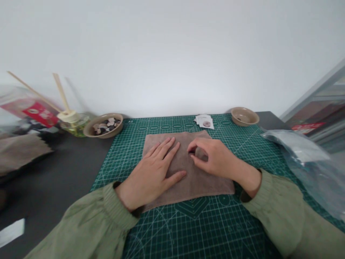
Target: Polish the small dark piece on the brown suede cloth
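Note:
A brownish-pink cloth (194,187) is spread flat on the green cutting mat (172,233). My left hand (151,172) lies open on its left half, palm down, fingers stretched out and the thumb pointing right. On the cloth's right half, my right hand (212,154) is closed in a pinch, thumb and forefinger round a small dark piece (191,152). Most of that piece is hidden by the fingertips, so its kind is unclear. The fingertips are at or just above the cloth; I cannot tell which.
A tan bowl (118,131) of black and beige pieces stands back left, by a reed diffuser (72,122). Small printed cards (206,122) lie behind the cloth. Another tan bowl (244,122), with something small and dark inside, is back right. A clear plastic bag (304,162) lies right.

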`<state>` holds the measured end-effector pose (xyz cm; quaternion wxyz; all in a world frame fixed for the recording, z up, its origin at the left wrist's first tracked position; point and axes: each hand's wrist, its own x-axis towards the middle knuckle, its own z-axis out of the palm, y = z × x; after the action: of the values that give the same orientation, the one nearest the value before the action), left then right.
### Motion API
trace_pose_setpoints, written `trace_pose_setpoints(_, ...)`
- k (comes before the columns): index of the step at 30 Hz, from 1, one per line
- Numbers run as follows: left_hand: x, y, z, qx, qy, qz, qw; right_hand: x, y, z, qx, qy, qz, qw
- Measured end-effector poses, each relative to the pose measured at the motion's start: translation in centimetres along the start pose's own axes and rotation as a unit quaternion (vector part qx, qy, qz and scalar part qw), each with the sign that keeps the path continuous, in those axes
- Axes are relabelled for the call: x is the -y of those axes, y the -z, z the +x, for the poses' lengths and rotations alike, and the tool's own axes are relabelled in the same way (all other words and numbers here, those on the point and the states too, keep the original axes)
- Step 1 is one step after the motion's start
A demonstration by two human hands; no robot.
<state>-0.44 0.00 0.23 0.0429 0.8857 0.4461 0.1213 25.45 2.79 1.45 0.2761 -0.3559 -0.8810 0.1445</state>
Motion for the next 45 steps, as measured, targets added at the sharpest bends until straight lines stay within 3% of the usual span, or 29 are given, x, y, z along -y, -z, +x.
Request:
trace_pose_setpoints(5,0.0,0.0,0.0,0.003,-0.001,0.000,1.000,-0.6,0.4,-0.3,0.044,0.011,-0.018,0.999)
trace_pose_setpoints(9,0.1,-0.1,0.0,0.006,-0.002,0.000,1.000,-0.8,0.0,-0.2,0.028,-0.010,0.003,1.000)
trace_pose_setpoints(25,-0.2,0.0,0.1,0.008,0.002,0.000,1.000,-1.0,-0.1,-0.2,-0.004,0.022,0.017,1.000)
trace_pose_setpoints(30,-0.1,0.0,0.1,0.010,0.000,0.006,1.000,-1.1,0.2,0.0,0.021,0.019,0.000,1.000)
trace_pose_setpoints(36,0.0,-0.1,0.0,0.009,-0.003,0.012,1.000,-0.7,-0.1,0.4,0.021,0.050,-0.002,0.999)
trace_pose_setpoints(45,-0.1,-0.1,0.1,0.011,-0.001,0.018,1.000,-0.5,-0.3,0.4,0.015,0.036,0.016,0.999)
